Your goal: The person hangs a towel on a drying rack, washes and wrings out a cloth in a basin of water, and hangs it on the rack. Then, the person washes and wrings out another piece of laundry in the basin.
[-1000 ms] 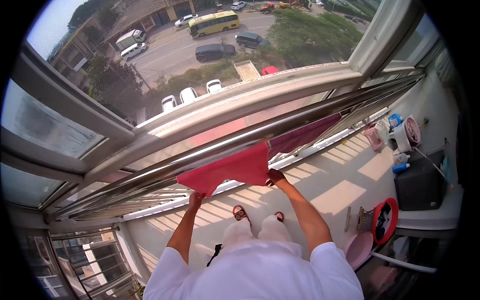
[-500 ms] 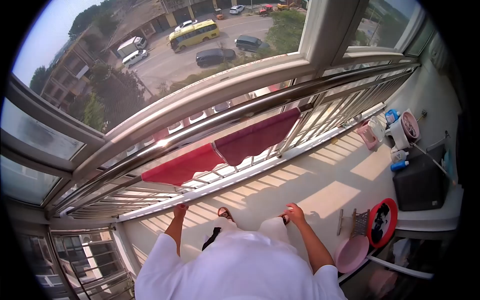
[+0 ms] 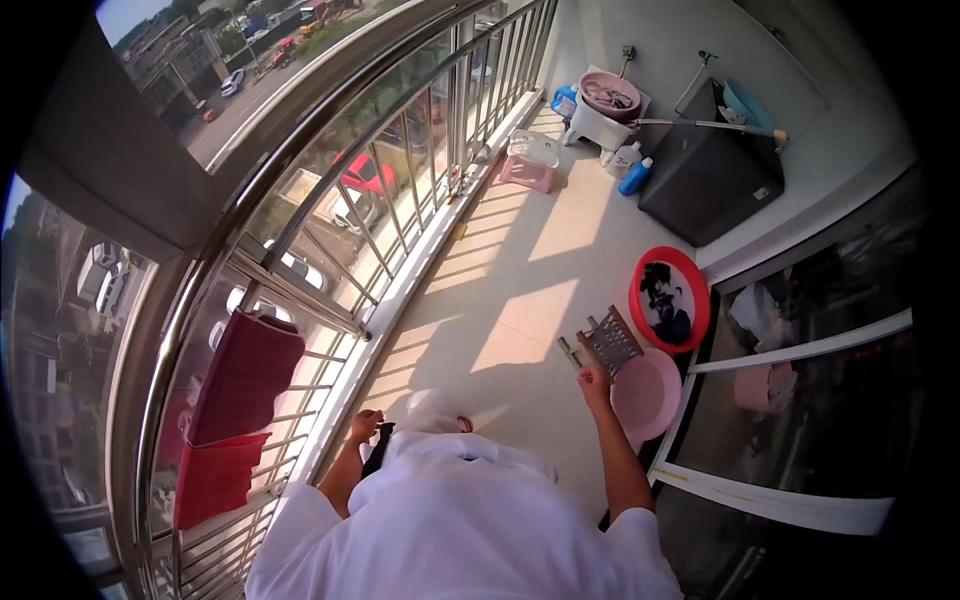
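Note:
My left hand (image 3: 367, 425) is at the lower left, beside a black strap (image 3: 377, 450) and away from the railing. It looks empty, its fingers loosely bent and apart. On the right, my right hand (image 3: 593, 382) is over the floor, just below a grey stool-like rack (image 3: 610, 343) and left of a pink basin (image 3: 646, 394). Nothing shows in its loosely bent fingers. A dark red cloth (image 3: 245, 378) and a brighter red cloth (image 3: 219, 480) hang side by side on the railing at the left, touched by neither hand.
A metal railing (image 3: 290, 222) runs along the windows. A red basin (image 3: 700, 300) holds dark cloth. Farther back are a black box-like object (image 3: 695, 185), a blue bottle (image 3: 635, 177), a pink tub (image 3: 610, 92) on a white stand and a pink-and-white stool (image 3: 530, 160).
Both hands have let go of the brighter red cloth, which now hangs on the railing. The view has turned right, so the cloths appear at the left and the basins nearer the middle.

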`<state>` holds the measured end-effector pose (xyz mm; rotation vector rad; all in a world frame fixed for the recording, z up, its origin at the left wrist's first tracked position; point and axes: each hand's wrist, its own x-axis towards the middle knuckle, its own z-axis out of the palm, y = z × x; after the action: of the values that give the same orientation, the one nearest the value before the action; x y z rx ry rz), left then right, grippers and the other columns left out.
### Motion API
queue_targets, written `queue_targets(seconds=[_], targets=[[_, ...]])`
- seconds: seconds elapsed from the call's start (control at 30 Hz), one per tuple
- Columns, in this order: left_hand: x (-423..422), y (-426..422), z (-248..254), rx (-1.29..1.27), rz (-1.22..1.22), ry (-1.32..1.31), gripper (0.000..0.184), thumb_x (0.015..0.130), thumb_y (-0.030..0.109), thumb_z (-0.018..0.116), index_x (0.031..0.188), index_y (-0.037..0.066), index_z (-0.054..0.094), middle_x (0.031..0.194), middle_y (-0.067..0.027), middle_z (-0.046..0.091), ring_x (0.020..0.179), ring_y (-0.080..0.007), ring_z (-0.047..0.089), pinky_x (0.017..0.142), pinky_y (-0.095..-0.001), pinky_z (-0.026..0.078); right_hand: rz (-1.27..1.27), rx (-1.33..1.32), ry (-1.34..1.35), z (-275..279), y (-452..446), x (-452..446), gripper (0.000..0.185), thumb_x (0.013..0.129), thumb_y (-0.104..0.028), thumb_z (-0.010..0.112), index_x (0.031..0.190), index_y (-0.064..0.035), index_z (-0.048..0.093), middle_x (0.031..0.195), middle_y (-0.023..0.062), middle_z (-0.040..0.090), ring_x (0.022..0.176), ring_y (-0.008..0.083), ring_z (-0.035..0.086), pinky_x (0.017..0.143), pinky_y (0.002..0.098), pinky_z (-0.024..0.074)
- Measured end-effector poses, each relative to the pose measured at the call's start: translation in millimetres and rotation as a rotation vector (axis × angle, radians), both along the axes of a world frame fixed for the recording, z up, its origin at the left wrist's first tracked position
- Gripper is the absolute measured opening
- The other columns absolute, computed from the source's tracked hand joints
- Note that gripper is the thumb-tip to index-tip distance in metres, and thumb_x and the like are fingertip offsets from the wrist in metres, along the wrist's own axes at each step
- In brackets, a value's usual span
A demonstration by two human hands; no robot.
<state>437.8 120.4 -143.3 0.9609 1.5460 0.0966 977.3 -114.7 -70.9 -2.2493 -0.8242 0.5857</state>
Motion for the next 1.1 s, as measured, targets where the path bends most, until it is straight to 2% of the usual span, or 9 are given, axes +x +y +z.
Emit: queue_targets(seconds=[0.3, 0.37, 0.4, 0.43, 0.63, 0.77, 1.0, 1.03, 1.1], targets=[[216.9, 94.3, -13.5, -0.102, -0.323, -0.283, 0.023, 0.079, 0.020, 0.069, 0.086, -0.002, 0.064, 0.076, -0.0089, 0.065, 0.063, -0.0189, 0.062, 0.052, -0.0357, 0.047, -0.203, -0.300, 0.044, -17.2, -117.2, 136.2, 0.012, 0.079, -0.013, 0.063, 0.081, -0.0032, 0.057, 0.071, 0.0068, 0.060, 0.068, 0.0211, 0.061, 0.061, 0.0332, 0.0475], [247.2, 148.3, -97.1, -0.427, -0.211, -0.247, 0.019, 0.077, 0.014, 0.071, 0.082, -0.003, 0.063, 0.073, -0.0098, 0.064, 0.057, -0.0213, 0.061, 0.048, -0.0380, 0.047, -0.522, -0.099, 0.319, -95.8, -195.9, 159.5, 0.017, 0.082, -0.017, 0.063, 0.079, -0.0016, 0.057, 0.071, 0.0078, 0.059, 0.065, 0.0233, 0.062, 0.056, 0.0349, 0.0494], [268.6, 173.1, -121.3, -0.579, -0.152, -0.210, 0.017, 0.076, 0.011, 0.071, 0.080, -0.004, 0.063, 0.071, -0.0102, 0.063, 0.054, -0.0225, 0.060, 0.047, -0.0391, 0.046, -0.714, -0.200, 0.550, -39.2, -186.5, 156.4, 0.012, 0.086, -0.016, 0.058, 0.091, -0.0057, 0.055, 0.075, 0.0045, 0.060, 0.061, 0.0207, 0.063, 0.051, 0.0321, 0.0476], [329.2, 183.8, -48.5, -0.139, -0.495, 0.119, 0.014, 0.076, 0.006, 0.071, 0.080, -0.004, 0.061, 0.068, -0.0098, 0.061, 0.048, -0.0220, 0.057, 0.043, -0.0374, 0.046, -0.776, -0.322, 0.581, -26.8, -198.9, 155.7, 0.014, 0.087, -0.019, 0.059, 0.090, -0.0064, 0.055, 0.077, 0.0054, 0.061, 0.063, 0.0213, 0.065, 0.047, 0.0330, 0.0465], [587.1, 306.9, 9.8, 0.059, -0.546, -0.085, 0.022, 0.086, 0.019, 0.062, 0.088, -0.002, 0.062, 0.075, -0.0098, 0.066, 0.060, -0.0170, 0.063, 0.050, -0.0264, 0.045, -0.850, -0.438, 0.715, 2.4, -164.5, 164.7, 0.020, 0.088, -0.022, 0.060, 0.095, -0.0034, 0.058, 0.080, 0.0073, 0.063, 0.065, 0.0257, 0.067, 0.052, 0.0368, 0.0509], [741.0, 354.1, 37.6, 0.153, -0.599, -0.214, 0.019, 0.089, 0.020, 0.058, 0.092, 0.001, 0.062, 0.081, -0.0073, 0.067, 0.069, -0.0137, 0.064, 0.060, -0.0257, 0.048, -0.845, -0.428, 0.954, -107.2, -134.4, 228.4, 0.021, 0.086, -0.024, 0.063, 0.095, -0.0063, 0.060, 0.080, 0.0061, 0.063, 0.065, 0.0237, 0.067, 0.052, 0.0335, 0.0502], [861.0, 350.7, 18.3, 0.004, -0.421, -0.027, 0.017, 0.085, 0.018, 0.062, 0.088, 0.001, 0.064, 0.075, -0.0092, 0.067, 0.061, -0.0146, 0.063, 0.051, -0.0255, 0.047, -0.516, -0.293, 0.570, -8.7, 79.4, 592.4, 0.032, 0.084, -0.030, 0.056, 0.076, 0.0003, 0.060, 0.061, 0.0073, 0.059, 0.051, 0.0210, 0.055, 0.052, 0.0367, 0.0468], [869.8, 346.5, 15.3, -0.069, -0.412, 0.040, 0.016, 0.084, 0.017, 0.062, 0.087, 0.002, 0.064, 0.075, -0.0088, 0.067, 0.058, -0.0136, 0.062, 0.048, -0.0243, 0.047, -0.690, 0.085, 0.825, -72.9, 62.9, 649.1, 0.026, 0.084, -0.026, 0.058, 0.082, 0.0000, 0.061, 0.065, 0.0081, 0.061, 0.056, 0.0199, 0.060, 0.054, 0.0331, 0.0491], [886.2, 336.7, 21.5, -0.138, -0.314, 0.057, 0.016, 0.085, 0.017, 0.061, 0.088, 0.002, 0.064, 0.075, -0.0083, 0.067, 0.056, -0.0130, 0.062, 0.046, -0.0240, 0.046, -0.396, -0.104, 0.479, -51.5, 115.8, 749.7, 0.013, 0.087, -0.016, 0.057, 0.090, -0.0043, 0.060, 0.074, 0.0033, 0.060, 0.060, 0.0146, 0.062, 0.051, 0.0267, 0.0490]])
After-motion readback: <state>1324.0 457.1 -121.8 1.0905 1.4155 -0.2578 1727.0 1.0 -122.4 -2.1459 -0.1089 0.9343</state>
